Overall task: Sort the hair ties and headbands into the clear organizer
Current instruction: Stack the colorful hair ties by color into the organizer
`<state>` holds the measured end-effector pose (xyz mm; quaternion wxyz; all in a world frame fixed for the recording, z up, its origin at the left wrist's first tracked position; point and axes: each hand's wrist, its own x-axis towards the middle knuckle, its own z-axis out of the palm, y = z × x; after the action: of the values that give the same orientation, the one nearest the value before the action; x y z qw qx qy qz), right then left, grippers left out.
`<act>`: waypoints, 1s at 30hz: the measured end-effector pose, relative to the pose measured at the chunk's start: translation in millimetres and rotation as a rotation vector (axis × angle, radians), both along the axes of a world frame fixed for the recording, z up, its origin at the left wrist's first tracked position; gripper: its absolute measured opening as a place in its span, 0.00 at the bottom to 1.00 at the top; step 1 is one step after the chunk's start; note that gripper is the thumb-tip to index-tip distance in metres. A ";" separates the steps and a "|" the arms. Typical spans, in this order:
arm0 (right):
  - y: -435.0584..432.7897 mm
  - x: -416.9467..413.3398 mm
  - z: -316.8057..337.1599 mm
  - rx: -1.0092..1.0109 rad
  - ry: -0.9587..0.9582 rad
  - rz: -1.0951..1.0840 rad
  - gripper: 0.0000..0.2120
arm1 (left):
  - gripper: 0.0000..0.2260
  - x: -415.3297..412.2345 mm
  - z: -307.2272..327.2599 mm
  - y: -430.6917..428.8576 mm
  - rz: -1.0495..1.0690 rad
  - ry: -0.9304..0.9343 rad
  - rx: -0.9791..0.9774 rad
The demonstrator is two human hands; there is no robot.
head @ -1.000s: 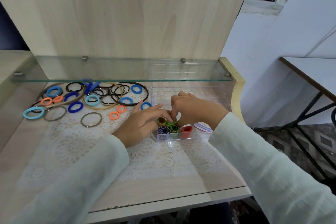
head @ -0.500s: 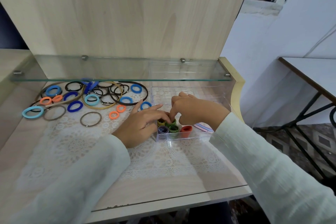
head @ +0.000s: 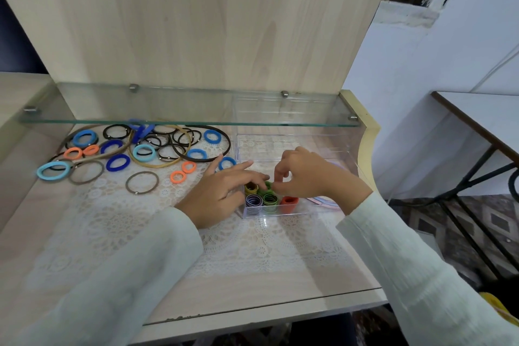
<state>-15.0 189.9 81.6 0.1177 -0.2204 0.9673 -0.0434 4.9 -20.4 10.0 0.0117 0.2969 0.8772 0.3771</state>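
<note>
left to right: loose hair ties and headbands [head: 146, 149] lie spread on the counter [head: 252, 275]. my left hand [head: 222, 191], fingers straight and grasping nothing, touches the clear organizer [head: 283, 213] at its near-left corner and sits nearer that pile. my right hand [head: 306, 177] pinches a green hair tie [head: 267, 185] above the rolled ties [head: 254, 201] in the near compartment.

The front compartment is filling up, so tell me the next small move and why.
Probably press the green hair tie down into the back row. The right hand pinches it at the top of the clear organizer, in its front compartment, beside the yellow tie and behind the green striped tie, while the left hand rests straight fingers at its left wall.
</note>
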 end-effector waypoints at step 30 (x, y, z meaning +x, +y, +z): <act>-9.4 6.8 -24.8 -0.136 0.085 -0.146 0.32 | 0.17 6.8 -2.4 -3.5 0.223 0.398 -0.370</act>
<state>-8.2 180.5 56.8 0.0577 -0.1585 0.9797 -0.1080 11.7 -23.9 7.5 -0.1480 0.2597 0.9433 0.1442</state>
